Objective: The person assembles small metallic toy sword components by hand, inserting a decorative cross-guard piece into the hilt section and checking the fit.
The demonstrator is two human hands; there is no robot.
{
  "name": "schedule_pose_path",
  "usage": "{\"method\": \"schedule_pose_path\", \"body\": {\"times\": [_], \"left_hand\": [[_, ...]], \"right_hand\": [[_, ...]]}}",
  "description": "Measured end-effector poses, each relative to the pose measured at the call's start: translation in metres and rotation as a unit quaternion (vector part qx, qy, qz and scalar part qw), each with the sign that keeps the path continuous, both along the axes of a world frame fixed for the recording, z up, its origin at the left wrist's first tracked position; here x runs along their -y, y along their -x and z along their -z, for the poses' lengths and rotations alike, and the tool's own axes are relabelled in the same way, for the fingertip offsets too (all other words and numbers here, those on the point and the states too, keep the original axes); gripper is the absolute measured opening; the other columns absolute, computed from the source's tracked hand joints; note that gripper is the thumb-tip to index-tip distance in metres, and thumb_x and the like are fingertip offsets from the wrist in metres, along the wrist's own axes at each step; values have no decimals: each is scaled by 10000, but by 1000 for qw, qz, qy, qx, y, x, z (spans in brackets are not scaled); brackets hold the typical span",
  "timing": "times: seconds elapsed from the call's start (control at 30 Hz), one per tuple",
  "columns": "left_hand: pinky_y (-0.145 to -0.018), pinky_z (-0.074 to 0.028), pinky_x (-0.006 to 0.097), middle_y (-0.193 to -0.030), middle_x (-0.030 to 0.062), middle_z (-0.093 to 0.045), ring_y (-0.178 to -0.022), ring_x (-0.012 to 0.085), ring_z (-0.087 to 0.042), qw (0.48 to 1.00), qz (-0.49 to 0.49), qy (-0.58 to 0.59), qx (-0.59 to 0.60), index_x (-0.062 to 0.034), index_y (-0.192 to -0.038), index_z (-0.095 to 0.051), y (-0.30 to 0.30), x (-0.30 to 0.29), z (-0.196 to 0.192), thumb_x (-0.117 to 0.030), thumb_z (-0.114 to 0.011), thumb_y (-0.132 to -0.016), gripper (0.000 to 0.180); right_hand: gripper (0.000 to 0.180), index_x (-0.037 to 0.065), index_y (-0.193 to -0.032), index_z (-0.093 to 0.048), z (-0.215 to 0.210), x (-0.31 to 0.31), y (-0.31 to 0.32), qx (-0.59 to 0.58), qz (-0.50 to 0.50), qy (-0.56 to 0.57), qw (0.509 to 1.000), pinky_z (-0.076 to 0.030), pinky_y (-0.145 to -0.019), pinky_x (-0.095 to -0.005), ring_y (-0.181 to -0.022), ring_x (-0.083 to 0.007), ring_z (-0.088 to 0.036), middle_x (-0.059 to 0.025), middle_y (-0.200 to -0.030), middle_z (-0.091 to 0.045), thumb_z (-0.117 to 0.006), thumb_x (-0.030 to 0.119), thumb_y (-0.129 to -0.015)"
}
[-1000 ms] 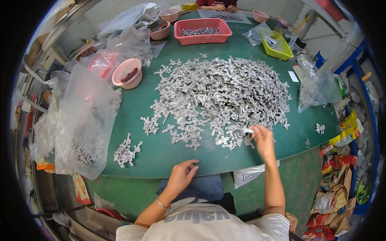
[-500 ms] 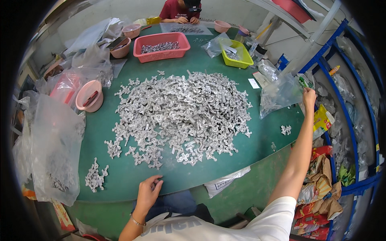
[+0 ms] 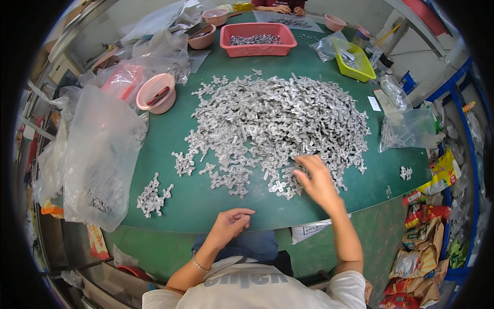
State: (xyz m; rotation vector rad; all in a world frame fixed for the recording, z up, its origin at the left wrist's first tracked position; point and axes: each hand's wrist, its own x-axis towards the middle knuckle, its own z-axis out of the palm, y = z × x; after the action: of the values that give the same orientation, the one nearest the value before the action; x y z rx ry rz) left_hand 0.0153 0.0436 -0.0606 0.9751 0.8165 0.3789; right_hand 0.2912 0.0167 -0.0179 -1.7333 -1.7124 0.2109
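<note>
A broad heap of small grey metal castings (image 3: 278, 118), many still joined in branching clusters, covers the middle of the green table (image 3: 216, 206). Over its front right part is my right hand (image 3: 316, 180), thumb and fingers apart, with nothing seen in it. My left hand (image 3: 229, 225) rests at the table's front edge, loosely closed with the index finger pointing right; nothing shows in its grasp. A smaller cluster of castings (image 3: 153, 196) lies at the front left, and a little one (image 3: 406, 173) near the right edge.
Behind the heap stand a red basin (image 3: 257, 50) of metal parts and a yellow-green basket (image 3: 373, 76). Clear plastic bags (image 3: 103, 154) and a pink bowl (image 3: 167, 105) crowd the left; another bag (image 3: 406, 129) lies right. Across the table are a co-worker's hands (image 3: 288, 9).
My right hand has left the plastic bag and green item at the right edge and come over the heap. My left hand stays by the table edge. The view has shifted.
</note>
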Motion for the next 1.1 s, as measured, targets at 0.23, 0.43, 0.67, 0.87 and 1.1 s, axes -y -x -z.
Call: {"method": "schedule_pose_path", "body": {"times": [0.23,0.43,0.67,0.87,1.1], "left_hand": [[-535,-447,201,-880,85,-493,-674,104,-476,865,-191,426,183,52,-1162,-465,1,2,5,-26,-512,-853,322],[-625,-467,233,-892,100,-488,-716,134,-474,836,-203,449,241,44,-1121,-498,9,9,16,-35,-508,-846,286],[-593,-444,238,-873,114,-508,-686,152,-487,796,-300,481,212,21,-1106,-496,-6,15,-20,-78,-525,-839,286],[-466,-324,183,-812,59,-512,-554,78,-401,840,-149,410,323,-1,-1109,-499,9,18,5,-99,-507,-870,259],[-437,-267,173,-809,23,-521,-526,31,-339,966,-120,177,143,-13,-1181,-483,-9,8,-14,-117,-518,-887,314]], "right_hand": [[452,-12,-1123,-509,48,-36,62,161,111,29,980,-325,-878,-420,-1050,-317,-422,-179,-1134,-468,-650,176,-737],[235,8,-978,-559,51,-14,89,32,66,-28,997,-389,-788,-386,-920,-311,-467,-138,-989,-509,-596,42,-748],[212,-5,-941,-584,51,0,97,-122,68,-100,985,-460,-657,-314,-748,-279,-566,-139,-864,-565,-582,-76,-741],[116,-38,-913,-602,52,2,73,-449,145,-104,875,-449,-715,-199,-795,-90,-560,-49,-876,-590,-580,-57,-801],[132,-41,-934,-586,42,11,82,-599,135,-16,789,-464,-634,-217,-715,-91,-559,-64,-844,-601,-592,-42,-802]]}}
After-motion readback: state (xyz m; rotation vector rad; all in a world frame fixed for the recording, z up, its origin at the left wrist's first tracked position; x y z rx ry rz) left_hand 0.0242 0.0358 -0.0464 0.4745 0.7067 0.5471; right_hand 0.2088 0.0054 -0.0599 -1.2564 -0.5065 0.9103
